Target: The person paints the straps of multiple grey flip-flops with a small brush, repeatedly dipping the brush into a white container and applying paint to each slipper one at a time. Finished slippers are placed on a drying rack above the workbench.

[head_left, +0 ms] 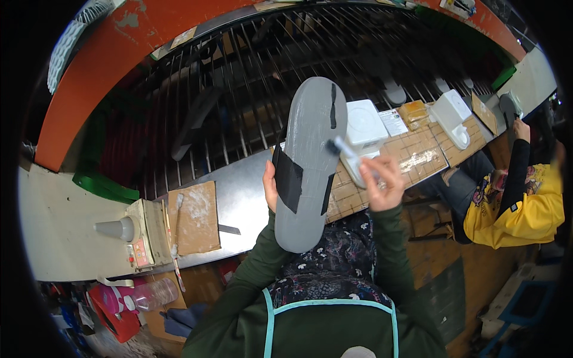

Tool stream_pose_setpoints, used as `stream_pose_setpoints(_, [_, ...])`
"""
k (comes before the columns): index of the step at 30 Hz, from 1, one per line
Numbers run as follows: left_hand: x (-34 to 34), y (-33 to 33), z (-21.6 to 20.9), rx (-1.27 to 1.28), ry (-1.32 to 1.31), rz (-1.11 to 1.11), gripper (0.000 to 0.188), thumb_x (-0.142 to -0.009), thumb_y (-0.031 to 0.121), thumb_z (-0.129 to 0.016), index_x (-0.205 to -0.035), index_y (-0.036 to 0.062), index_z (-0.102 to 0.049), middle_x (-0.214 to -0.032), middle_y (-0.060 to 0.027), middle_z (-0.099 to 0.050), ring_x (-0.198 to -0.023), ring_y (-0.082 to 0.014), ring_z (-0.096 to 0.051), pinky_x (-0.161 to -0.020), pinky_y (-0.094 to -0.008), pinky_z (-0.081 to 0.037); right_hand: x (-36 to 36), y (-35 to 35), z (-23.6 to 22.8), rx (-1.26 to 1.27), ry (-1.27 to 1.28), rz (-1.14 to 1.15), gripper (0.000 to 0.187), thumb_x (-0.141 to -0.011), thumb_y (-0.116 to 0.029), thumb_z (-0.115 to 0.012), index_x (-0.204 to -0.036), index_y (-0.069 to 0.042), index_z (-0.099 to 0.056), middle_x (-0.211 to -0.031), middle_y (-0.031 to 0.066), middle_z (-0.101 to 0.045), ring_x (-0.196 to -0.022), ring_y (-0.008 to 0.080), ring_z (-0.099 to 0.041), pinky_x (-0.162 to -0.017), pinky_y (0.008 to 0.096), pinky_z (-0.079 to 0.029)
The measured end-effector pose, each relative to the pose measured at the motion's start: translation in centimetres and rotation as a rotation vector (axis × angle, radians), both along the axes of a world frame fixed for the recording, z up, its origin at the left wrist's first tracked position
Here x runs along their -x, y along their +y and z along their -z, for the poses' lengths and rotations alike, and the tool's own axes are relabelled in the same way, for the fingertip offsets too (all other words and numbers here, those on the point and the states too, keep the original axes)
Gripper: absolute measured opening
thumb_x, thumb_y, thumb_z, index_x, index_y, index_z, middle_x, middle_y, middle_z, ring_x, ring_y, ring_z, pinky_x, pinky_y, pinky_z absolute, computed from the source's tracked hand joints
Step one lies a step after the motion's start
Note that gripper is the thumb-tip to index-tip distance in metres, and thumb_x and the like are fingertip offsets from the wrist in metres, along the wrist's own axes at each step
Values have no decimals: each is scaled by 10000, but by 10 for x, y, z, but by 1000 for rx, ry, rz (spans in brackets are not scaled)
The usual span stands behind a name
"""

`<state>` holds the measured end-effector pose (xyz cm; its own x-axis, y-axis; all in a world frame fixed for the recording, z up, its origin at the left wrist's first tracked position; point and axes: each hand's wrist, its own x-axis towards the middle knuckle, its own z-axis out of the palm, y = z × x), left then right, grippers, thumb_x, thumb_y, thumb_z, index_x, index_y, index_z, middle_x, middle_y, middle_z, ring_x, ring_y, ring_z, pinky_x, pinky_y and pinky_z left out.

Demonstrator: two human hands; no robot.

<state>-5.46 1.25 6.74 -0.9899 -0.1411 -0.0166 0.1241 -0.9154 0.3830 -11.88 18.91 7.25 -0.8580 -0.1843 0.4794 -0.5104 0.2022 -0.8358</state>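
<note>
A long grey shoe sole [309, 173] stands nearly upright in front of me, its underside or face turned up and dark strap pieces [290, 182] folded around its middle. My left hand [270, 186] grips it from behind at the left edge; most of its fingers are hidden by the sole. Pinched in my right hand [385, 184] is a small brush [347, 150] with a pale handle. Its dark bristles are at the sole's right edge; whether they touch cannot be told. Just behind the brush sits a white plastic pot [364, 119].
Beyond the bench runs a rack of metal rods [239, 101] carrying dark soles. To the right are a yellow block [413, 113], another white pot [449, 110] and a co-worker in a yellow top [516, 209]. At left lie cardboard [196, 218] and a grey cone [116, 228].
</note>
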Motion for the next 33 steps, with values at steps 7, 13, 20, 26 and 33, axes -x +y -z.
stream_pose_setpoints(7, [26, 17, 6, 451, 68, -419, 676, -969, 459, -210, -1428, -29, -300, -1344, -135, -480, -1205, -187, -462, -1033, -285, -325, -53, 9, 15, 223, -315, -194, 175, -836, -60, -672, -991, 18, -695, -880, 47, -540, -785, 108, -538, -673, 222, -449])
stream_pose_setpoints(13, [31, 20, 15, 836, 7, -566, 639, -983, 377, -166, -1357, -84, -406, -1344, -144, -489, -1145, -185, -479, -979, -269, -342, -55, 6, 20, 201, -284, -165, 178, -830, -63, -685, -996, 1, -701, -889, 34, -533, -719, 77, -502, -601, 202, -408])
stream_pose_setpoints(20, [26, 30, 13, 944, -51, -593, 627, -978, 349, -165, -1313, -89, -463, -1285, -154, -550, -1080, -186, -521, -940, -266, -373, -46, 0, 25, 119, -147, -21, 183, -819, -84, -704, -995, -37, -717, -857, 19, -542, -577, 45, -444, -498, 208, -367])
stream_pose_setpoints(26, [18, 30, 12, 1009, -48, -528, 610, -973, 326, -175, -1304, -91, -474, -1249, -169, -578, -1012, -191, -563, -888, -272, -413, -33, 2, 18, -34, 59, 87, 180, -788, -76, -717, -965, -58, -735, -808, 28, -550, -489, 61, -406, -452, 230, -328])
stream_pose_setpoints(33, [17, 29, 18, 1008, -8, -493, 601, -973, 299, -176, -1290, -120, -466, -1276, -209, -547, -1159, -256, -519, -1006, -302, -359, -27, 7, 8, -235, 206, 222, 215, -748, -102, -752, -962, -102, -746, -830, 14, -573, -529, 85, -436, -633, 258, -326])
